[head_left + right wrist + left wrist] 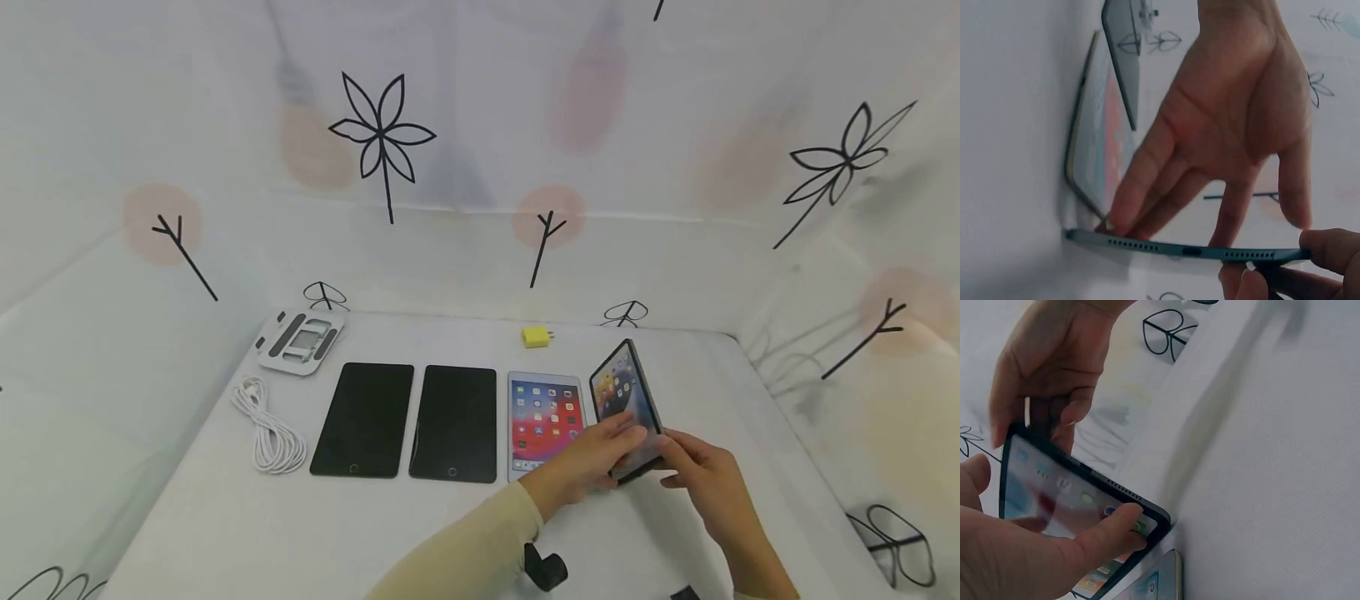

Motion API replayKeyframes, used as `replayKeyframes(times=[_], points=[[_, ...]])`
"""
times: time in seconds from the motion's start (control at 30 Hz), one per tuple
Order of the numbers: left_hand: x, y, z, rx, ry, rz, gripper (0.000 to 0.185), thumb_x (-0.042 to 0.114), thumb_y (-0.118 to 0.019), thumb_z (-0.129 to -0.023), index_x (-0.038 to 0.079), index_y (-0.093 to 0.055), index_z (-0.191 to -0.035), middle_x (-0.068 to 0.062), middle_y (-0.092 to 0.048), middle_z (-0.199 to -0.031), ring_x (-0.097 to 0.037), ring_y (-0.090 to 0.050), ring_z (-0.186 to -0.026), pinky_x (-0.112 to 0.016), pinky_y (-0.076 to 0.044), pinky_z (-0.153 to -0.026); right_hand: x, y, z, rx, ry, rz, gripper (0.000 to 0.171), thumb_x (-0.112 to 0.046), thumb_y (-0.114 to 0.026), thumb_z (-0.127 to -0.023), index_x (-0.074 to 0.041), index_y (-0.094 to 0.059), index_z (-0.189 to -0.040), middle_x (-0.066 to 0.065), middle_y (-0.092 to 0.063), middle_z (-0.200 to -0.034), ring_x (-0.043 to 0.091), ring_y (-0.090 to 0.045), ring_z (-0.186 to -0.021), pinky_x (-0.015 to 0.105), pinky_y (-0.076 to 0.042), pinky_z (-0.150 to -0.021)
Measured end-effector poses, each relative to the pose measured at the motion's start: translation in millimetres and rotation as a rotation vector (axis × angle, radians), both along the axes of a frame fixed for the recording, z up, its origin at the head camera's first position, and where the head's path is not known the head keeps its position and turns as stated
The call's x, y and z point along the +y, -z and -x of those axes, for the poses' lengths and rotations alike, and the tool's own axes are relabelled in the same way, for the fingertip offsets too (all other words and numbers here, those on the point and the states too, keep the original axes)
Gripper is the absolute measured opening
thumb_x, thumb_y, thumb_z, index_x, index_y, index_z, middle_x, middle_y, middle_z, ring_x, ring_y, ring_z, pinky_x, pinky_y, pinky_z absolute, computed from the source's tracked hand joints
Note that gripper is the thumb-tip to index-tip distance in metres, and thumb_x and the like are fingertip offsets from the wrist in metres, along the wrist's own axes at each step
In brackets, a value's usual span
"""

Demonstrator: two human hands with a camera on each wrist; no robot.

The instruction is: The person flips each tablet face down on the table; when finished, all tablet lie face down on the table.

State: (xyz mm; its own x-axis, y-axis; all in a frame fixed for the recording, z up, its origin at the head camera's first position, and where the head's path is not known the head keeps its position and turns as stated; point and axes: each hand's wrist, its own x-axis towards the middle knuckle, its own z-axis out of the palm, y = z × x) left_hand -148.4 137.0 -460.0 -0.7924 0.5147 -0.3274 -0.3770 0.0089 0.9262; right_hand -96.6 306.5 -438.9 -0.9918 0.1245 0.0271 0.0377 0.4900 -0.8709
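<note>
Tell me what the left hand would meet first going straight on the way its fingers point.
The tilted tablet: its lit face lies right before the left hand, which may well be touching it, though depth is hard to judge.

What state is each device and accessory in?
Held tablet: screen lit on icons, tilted up.
White tablet: screen lit on icons, lying flat.
Left black tablet: screen dark, lying flat.
Right black tablet: screen dark, lying flat.
Charger: unplugged, prongs out.
Cable: bundled.
Stand: folded flat.
</note>
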Motion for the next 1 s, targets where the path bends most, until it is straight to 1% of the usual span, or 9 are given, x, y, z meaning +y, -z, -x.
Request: replayKeyframes(times=[0.1,0.17,0.33,0.43,0.53,0.67,0.77,0.87,1.0], points=[[1,-1.9,-1.5,-0.026,-0.069,-0.056,0.056,0.045,-0.065,-0.099,0.024,-0.052,-0.149,-0.005,-0.059,-0.139,-0.033,-0.061,-0.122,-0.062,-0.051,-0.098,-15,-3.8,-2.0,0.015,-0.039,-0.135,0.054,-0.037,-0.056,-0.105,0.008,-0.06,-0.135,0.022,-0.074,-0.113,0.011,-0.073,-0.085,0.027,-0.06,-0.066],[3,-2.4,-2.6,-0.043,-0.125,-0.101,0.057,0.045,-0.066,-0.097,0.021,-0.053,-0.148,-0.007,-0.064,-0.127,-0.031,-0.064,-0.114,-0.061,-0.052,-0.097,-22,-5.2,-3.4,0.027,-0.046,-0.211,0.054,-0.039,-0.056,-0.105,0.005,-0.061,-0.135,0.022,-0.074,-0.113,0.017,-0.074,-0.082,0.026,-0.059,-0.063],[3,0.2,-3.9,-0.052,-0.221,-0.219,0.044,0.035,-0.066,-0.098,0.009,-0.063,-0.134,-0.005,-0.069,-0.102,-0.024,-0.07,-0.093,-0.057,-0.056,-0.091,-31,-2.6,-6.5,0.074,-0.063,-0.3,0.044,-0.038,-0.06,-0.103,-0.006,-0.068,-0.132,0.01,-0.072,-0.12,0.017,-0.07,-0.092,0.024,-0.056,-0.068],[0,3.8,-3.4,-0.067,-0.255,-0.277,0.034,0.026,-0.064,-0.098,0.007,-0.066,-0.127,-0.007,-0.069,-0.105,-0.025,-0.07,-0.093,-0.057,-0.057,-0.09,-24,5.2,-2.5,0.084,-0.088,-0.329,0.038,-0.036,-0.061,-0.103,-0.01,-0.071,-0.128,0.006,-0.071,-0.122,0.02,-0.066,-0.106,0.032,-0.057,-0.078],[-4,9.1,-2.6,-0.097,-0.264,-0.337,0.033,0.02,-0.061,-0.1,0.005,-0.064,-0.13,-0.012,-0.068,-0.115,-0.031,-0.07,-0.101,-0.06,-0.055,-0.092,-3,16.3,9.4,0.021,-0.096,-0.368,0.045,-0.039,-0.059,-0.104,-0.003,-0.068,-0.13,0.015,-0.07,-0.124,0.03,-0.069,-0.107,0.039,-0.058,-0.078],[-7,16.3,-3.0,-0.133,-0.232,-0.392,0.036,0.017,-0.059,-0.103,0.002,-0.06,-0.136,-0.015,-0.067,-0.123,-0.034,-0.069,-0.111,-0.06,-0.053,-0.092,34,30.0,33.0,-0.196,-0.083,-0.257,0.064,-0.042,-0.057,-0.104,0.01,-0.053,-0.139,0.031,-0.063,-0.129,0.034,-0.07,-0.101,0.04,-0.06,-0.074],[-7,21.9,-4.3,-0.167,-0.224,-0.413,0.034,0.015,-0.058,-0.104,0.001,-0.06,-0.135,-0.014,-0.068,-0.12,-0.032,-0.069,-0.109,-0.059,-0.054,-0.09,57,38.4,46.6,-0.358,-0.073,-0.105,0.068,-0.043,-0.059,-0.103,0.013,-0.05,-0.141,0.027,-0.064,-0.127,0.026,-0.067,-0.099,0.037,-0.058,-0.076],[-6,26.3,-5.0,-0.183,-0.233,-0.423,0.032,0.012,-0.057,-0.104,0.0,-0.061,-0.133,-0.014,-0.068,-0.116,-0.03,-0.069,-0.107,-0.06,-0.053,-0.09,71,46.3,53.4,-0.425,-0.072,0.009,0.062,-0.039,-0.063,-0.101,0.011,-0.056,-0.136,0.01,-0.068,-0.113,0.017,-0.061,-0.092,0.034,-0.054,-0.074],[-4,28.0,-4.1,-0.145,-0.237,-0.355,0.025,0.009,-0.059,-0.103,-0.002,-0.065,-0.124,-0.012,-0.069,-0.109,-0.027,-0.07,-0.103,-0.056,-0.055,-0.093,78,51.7,57.2,-0.403,-0.058,0.083,0.052,-0.032,-0.066,-0.1,0.013,-0.061,-0.127,-0.003,-0.067,-0.103,0.009,-0.059,-0.089,0.03,-0.054,-0.074]])
